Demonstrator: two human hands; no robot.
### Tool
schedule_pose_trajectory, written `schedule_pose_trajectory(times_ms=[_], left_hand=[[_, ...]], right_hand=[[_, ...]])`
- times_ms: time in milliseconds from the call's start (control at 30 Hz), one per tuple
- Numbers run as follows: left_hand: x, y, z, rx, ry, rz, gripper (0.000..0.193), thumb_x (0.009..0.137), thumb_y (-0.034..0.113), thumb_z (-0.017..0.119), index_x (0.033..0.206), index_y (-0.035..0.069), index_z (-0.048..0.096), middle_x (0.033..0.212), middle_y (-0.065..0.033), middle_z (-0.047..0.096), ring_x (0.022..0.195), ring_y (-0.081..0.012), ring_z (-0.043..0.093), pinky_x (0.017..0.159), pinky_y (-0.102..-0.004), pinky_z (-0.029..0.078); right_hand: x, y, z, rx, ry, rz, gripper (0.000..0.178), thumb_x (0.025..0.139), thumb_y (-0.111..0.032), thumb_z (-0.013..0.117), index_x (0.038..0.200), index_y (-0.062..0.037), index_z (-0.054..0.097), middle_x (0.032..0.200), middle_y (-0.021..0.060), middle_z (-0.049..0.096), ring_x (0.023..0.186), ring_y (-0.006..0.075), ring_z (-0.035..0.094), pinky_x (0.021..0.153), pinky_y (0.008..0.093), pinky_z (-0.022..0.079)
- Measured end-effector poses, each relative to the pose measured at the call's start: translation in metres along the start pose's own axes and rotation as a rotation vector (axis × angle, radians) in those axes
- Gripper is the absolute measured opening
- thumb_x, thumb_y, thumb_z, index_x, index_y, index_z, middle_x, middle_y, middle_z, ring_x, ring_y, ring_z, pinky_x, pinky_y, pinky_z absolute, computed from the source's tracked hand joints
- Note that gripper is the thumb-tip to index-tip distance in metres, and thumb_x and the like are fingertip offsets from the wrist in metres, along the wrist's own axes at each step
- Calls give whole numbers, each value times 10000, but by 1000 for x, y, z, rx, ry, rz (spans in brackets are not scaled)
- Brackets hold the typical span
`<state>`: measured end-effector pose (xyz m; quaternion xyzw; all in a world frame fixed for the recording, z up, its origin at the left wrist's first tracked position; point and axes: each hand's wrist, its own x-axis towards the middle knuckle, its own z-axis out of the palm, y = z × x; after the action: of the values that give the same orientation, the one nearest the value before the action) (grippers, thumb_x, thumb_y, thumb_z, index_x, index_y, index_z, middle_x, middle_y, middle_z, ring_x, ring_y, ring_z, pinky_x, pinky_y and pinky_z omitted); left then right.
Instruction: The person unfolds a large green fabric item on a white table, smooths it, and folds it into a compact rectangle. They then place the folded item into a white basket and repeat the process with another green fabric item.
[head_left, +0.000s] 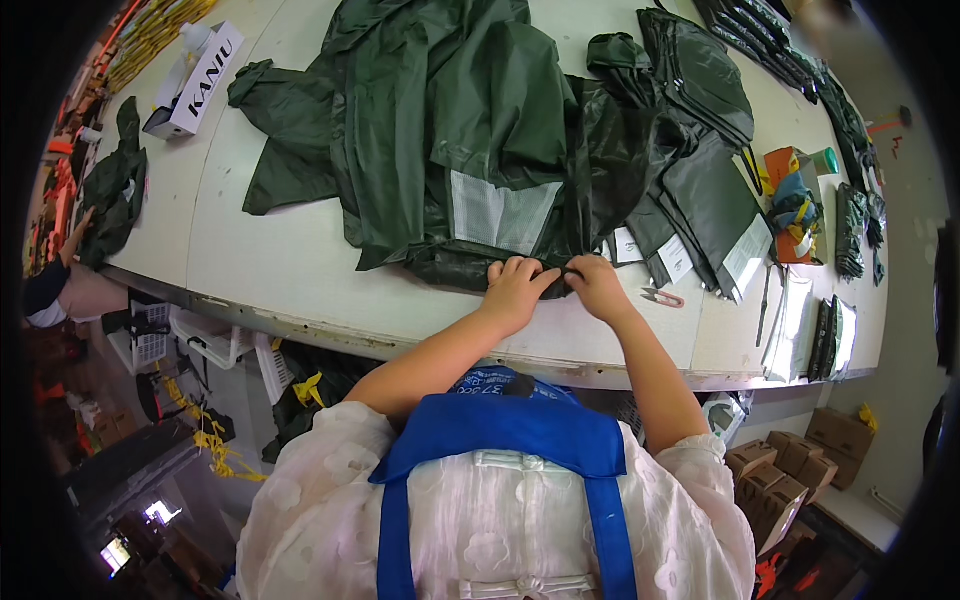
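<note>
A dark green jacket (400, 120) of thin, shiny cloth lies spread on the white table, with a pale grey reflective patch (500, 212) near its lower edge. Both hands are at the hem of this garment, close to the table's near edge. My left hand (512, 295) bends its fingers over the dark hem, which it grips. Close beside it, my right hand (597, 287) pinches the same hem between thumb and fingers. To the right of my right hand lies a small pair of thread snips (662, 298).
Folded dark green garments (700, 190) with white tags lie to the right. Beyond them stands an orange box (797, 200) filled with cloth. A white box (200, 85) stands at far left, near another person's arm (72, 245). Cardboard boxes (785, 470) are stacked below, right.
</note>
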<state>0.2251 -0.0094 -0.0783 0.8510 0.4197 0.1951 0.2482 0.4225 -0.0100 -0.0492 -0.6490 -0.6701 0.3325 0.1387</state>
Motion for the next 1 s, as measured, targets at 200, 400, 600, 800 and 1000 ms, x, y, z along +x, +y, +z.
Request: schedule_pose_trajectory(times_ms=[200, 400, 600, 800, 1000], left_hand=[[-10, -2, -10, 40, 17, 154, 311, 733, 134, 655, 1043, 140, 677, 1033, -32, 512, 1073, -218, 464, 888, -488, 276], [5, 23, -3, 55, -51, -124, 282, 747, 234, 701, 1021, 170, 682, 1075, -20, 518, 1104, -235, 460, 912, -524, 238], [16, 27, 11, 10, -92, -286, 232, 770, 306, 692, 957, 167, 700, 1074, 10, 598, 1123, -246, 456, 913, -581, 230], [16, 34, -1, -45, -97, -282, 200, 774, 337, 681, 869, 163, 706, 970, 8, 649, 1079, -251, 496, 869, -574, 248], [22, 33, -13, -235, -134, -421, 178, 771, 337, 680, 772, 160, 686, 858, 15, 656, 1033, -241, 532, 850, -547, 262]], right_hand=[[-9, 14, 2, 737, 84, 380, 97, 908, -61, 534, 921, -59, 630, 774, 10, 572, 738, 101, 485, 697, 259, 404], [-24, -4, 0, 298, 157, 32, 122, 826, 3, 566, 917, -49, 630, 704, 81, 531, 708, 229, 537, 719, 323, 442], [-32, -10, 4, -140, 284, -162, 191, 718, 16, 644, 903, -30, 647, 809, 149, 576, 793, 316, 569, 716, 383, 475], [-34, -17, -5, 249, 115, -46, 130, 778, 3, 622, 908, -8, 631, 862, 154, 600, 836, 287, 590, 741, 343, 479], [-40, -13, -6, 405, 154, 10, 89, 845, -3, 582, 923, 7, 623, 876, 111, 597, 804, 216, 582, 738, 313, 472]])
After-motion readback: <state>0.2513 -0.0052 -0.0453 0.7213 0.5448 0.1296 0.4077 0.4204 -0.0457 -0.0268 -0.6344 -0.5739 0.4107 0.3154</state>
